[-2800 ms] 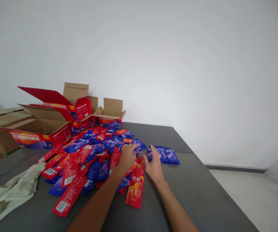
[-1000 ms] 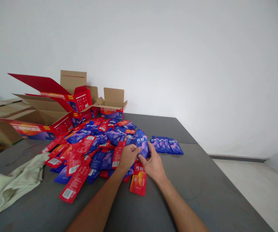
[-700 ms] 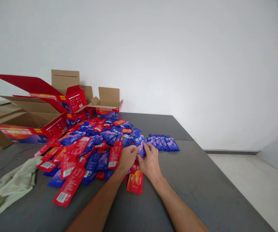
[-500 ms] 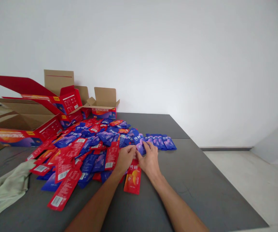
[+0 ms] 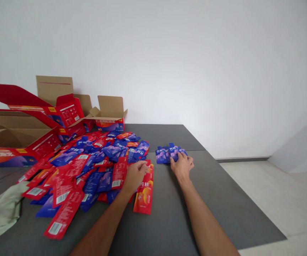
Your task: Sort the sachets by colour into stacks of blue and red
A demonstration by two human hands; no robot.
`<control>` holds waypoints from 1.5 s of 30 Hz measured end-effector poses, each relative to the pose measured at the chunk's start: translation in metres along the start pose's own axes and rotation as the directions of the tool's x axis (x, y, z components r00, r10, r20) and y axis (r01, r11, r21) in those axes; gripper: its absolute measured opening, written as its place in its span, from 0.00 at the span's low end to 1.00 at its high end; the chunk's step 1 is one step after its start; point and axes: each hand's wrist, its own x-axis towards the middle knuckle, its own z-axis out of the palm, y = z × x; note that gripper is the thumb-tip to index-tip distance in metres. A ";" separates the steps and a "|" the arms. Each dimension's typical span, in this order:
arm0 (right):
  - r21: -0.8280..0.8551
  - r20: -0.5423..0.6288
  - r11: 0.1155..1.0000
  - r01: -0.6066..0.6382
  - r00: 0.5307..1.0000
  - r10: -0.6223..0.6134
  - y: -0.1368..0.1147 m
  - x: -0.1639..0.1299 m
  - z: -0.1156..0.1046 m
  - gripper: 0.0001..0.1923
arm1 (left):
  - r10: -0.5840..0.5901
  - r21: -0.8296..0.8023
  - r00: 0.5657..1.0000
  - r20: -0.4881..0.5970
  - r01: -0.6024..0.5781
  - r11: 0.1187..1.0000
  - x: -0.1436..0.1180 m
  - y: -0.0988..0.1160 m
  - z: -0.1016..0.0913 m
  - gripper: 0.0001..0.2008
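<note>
Tabletop: right hand (image 5: 181,166) flattens blue sachets (image 5: 166,154), tops pointing away.

Open grey table (image 5: 209,199) from three to six o'clock of the right hand (image 5: 182,166), bare out to the edge. Blocked from nine to eleven o'clock by the heap of red and blue packets (image 5: 89,165) under the left hand (image 5: 133,176), with open cardboard boxes (image 5: 49,119) behind it and a pale cloth (image 5: 0,213) at the near left. Narrow bare lane between the heap and the small row of blue packets (image 5: 169,153) at twelve o'clock, touching the right hand's fingertips.
</note>
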 end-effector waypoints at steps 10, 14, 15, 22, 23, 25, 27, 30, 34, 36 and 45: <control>-0.110 0.041 0.991 -0.073 0.996 0.078 0.007 0.005 0.013 0.23 | 0.060 0.125 0.998 0.010 -0.061 0.990 -0.001 -0.002 -0.002 0.15; -0.195 0.067 0.976 -0.096 0.992 0.110 0.005 0.004 0.012 0.23 | 0.060 0.153 0.998 0.020 -0.062 0.986 -0.002 0.000 -0.003 0.16; -0.201 0.071 0.975 -0.092 0.992 0.108 0.005 0.004 0.012 0.23 | 0.062 0.161 0.998 0.021 -0.065 0.985 -0.002 0.000 -0.003 0.15; -0.089 0.037 0.995 0.055 0.998 -0.052 -0.016 -0.006 0.007 0.21 | 0.124 0.302 0.992 0.005 -0.120 0.946 -0.001 0.004 -0.001 0.14; -0.047 0.047 0.993 0.106 0.994 -0.103 -0.021 -0.009 0.007 0.20 | 0.134 0.329 0.991 0.004 -0.128 0.936 0.000 0.005 -0.001 0.14; 0.042 0.081 0.978 0.202 0.975 -0.205 -0.033 -0.017 0.009 0.19 | 0.155 0.393 0.988 0.009 -0.146 0.908 0.004 0.005 -0.001 0.15; 0.118 0.119 0.948 0.294 0.944 -0.308 -0.044 -0.026 0.010 0.18 | 0.180 0.475 0.983 0.017 -0.167 0.864 0.013 0.005 -0.002 0.15; 0.186 0.159 0.907 0.377 0.900 -0.406 -0.057 -0.038 0.011 0.17 | 0.238 0.643 0.971 0.023 -0.196 0.740 0.034 0.004 -0.004 0.16; 0.237 0.174 0.880 0.412 0.873 -0.456 -0.064 -0.045 0.011 0.16 | 0.273 0.832 0.962 0.009 -0.159 0.531 0.066 0.006 -0.007 0.15; 0.254 0.181 0.874 0.413 0.868 -0.463 -0.064 -0.046 0.011 0.15 | 0.250 0.872 0.968 -0.033 -0.094 0.481 0.077 0.004 -0.006 0.17; 0.274 0.188 0.873 0.404 0.867 -0.461 -0.062 -0.047 0.013 0.14 | 0.155 0.891 0.987 -0.035 -0.040 0.452 0.088 -0.010 -0.001 0.23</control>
